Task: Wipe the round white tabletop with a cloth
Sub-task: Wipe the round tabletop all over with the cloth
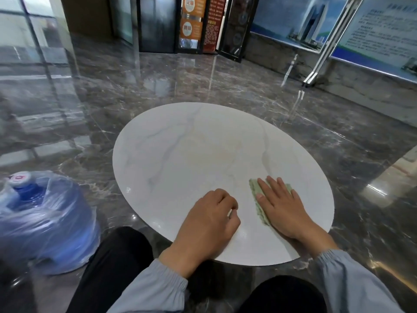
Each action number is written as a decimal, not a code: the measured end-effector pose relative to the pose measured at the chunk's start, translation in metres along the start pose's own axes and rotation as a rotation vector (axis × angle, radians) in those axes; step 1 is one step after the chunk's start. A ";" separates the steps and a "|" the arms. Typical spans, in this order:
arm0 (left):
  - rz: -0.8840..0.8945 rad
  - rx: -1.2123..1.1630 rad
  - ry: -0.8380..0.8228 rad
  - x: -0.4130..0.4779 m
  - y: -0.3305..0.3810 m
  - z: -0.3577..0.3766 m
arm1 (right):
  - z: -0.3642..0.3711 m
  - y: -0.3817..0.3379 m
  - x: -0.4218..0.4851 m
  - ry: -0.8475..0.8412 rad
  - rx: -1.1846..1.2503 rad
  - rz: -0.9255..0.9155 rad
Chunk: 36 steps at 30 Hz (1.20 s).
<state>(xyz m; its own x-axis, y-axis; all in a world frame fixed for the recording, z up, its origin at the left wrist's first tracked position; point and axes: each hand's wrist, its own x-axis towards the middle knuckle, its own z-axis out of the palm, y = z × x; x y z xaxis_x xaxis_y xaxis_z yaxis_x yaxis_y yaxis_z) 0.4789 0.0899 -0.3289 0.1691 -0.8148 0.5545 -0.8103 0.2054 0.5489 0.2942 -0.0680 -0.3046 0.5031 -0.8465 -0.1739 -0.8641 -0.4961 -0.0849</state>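
On the tabletop (pixel 191 154), the right hand (pixel 282 208) presses flat, spread fingers (pixel 274 185) onto the cloth (pixel 257 193); left hand (pixel 209 220) fingers curl emptily.

One tabletop (pixel 191 154), one cloth (pixel 256 188), two hands (pixel 207 220) (pixel 282 208), one water bottle (pixel 45 222)

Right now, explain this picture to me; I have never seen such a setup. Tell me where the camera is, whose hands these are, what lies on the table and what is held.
There is no machine: a person wears one wide-angle camera on the head, looking forward and down at their own two hands. The right hand lies flat, fingers straight, pressing a pale green cloth onto the round white tabletop. The left hand rests on the tabletop beside it, fingers curled, with nothing seen in it. So the cloth is pressed, not gripped. On the dark floor to the left stands a large blue water bottle wrapped in clear plastic.
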 end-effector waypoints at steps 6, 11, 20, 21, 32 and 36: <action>-0.022 0.127 -0.070 0.024 -0.039 -0.048 | -0.001 -0.010 0.015 -0.001 -0.018 0.032; -0.242 0.144 0.124 0.063 -0.099 -0.092 | -0.003 -0.031 0.026 -0.042 0.015 0.116; -0.287 0.182 0.261 0.048 -0.173 -0.106 | 0.004 -0.090 0.026 0.040 0.075 -0.081; -0.271 0.168 0.283 0.043 -0.172 -0.106 | 0.003 -0.091 0.025 0.052 0.076 -0.104; -0.285 0.099 0.279 0.039 -0.175 -0.101 | 0.007 -0.131 -0.002 -0.073 -0.086 -0.270; -0.311 0.032 0.286 0.038 -0.172 -0.104 | 0.001 -0.186 0.044 -0.064 -0.046 -0.411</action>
<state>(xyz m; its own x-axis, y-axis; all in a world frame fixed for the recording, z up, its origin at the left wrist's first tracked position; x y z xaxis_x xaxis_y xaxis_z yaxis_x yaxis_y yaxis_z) 0.6831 0.0798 -0.3374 0.5538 -0.6508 0.5194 -0.7124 -0.0474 0.7002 0.4767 -0.0132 -0.2977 0.8030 -0.5629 -0.1956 -0.5890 -0.7997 -0.1167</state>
